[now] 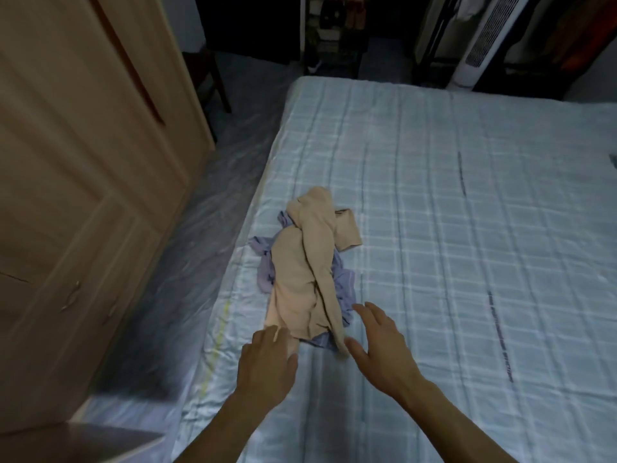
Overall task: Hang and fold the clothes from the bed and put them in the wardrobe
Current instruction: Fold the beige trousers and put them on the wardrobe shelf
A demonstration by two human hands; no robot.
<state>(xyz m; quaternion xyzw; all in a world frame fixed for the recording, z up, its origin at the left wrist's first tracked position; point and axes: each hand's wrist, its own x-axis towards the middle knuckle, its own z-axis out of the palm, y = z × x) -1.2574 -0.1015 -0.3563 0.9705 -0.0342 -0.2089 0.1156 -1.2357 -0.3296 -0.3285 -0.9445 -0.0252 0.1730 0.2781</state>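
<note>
A crumpled beige garment point(302, 272) lies on top of a lavender garment point(342, 289) near the left edge of the bed point(467, 228), which has a light blue checked sheet. My left hand point(267, 365) reaches to the near end of the beige garment, its fingertips at the cloth's lower left corner. Just right of the pile's near end, my right hand point(380, 342) hovers with fingers spread and holds nothing. The wooden wardrobe point(83, 178) stands at the left, its doors closed.
A strip of grey floor point(213, 212) runs between wardrobe and bed. A white tower fan point(484, 41) and dark racks with hanging items stand beyond the bed's far end. A dark chair point(207, 78) is at the back left.
</note>
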